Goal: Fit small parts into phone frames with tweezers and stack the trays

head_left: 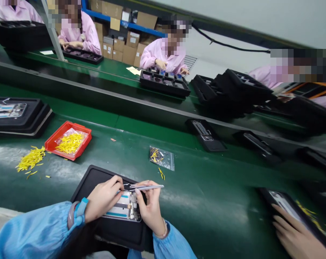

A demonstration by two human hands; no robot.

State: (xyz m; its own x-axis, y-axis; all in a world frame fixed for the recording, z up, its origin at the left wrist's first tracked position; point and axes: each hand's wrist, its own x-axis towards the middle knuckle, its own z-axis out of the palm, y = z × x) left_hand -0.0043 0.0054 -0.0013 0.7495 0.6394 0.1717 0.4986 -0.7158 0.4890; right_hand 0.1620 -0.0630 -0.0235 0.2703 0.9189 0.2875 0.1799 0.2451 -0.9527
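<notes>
While under two hands (105, 198), one phone (124, 208)

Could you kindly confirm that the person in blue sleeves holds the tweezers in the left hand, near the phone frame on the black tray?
Not quite: the right hand holds the tweezers, not the left hand, as the head view shows. They are indeed near the phone frame on the black tray.

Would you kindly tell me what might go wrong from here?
The slim silver metal tweezers in the right hand might slip and scratch the exposed circuitry of the flat silver device. The loose pile of thin yellow strips beside the open red plastic bin could scatter if knocked.
</notes>
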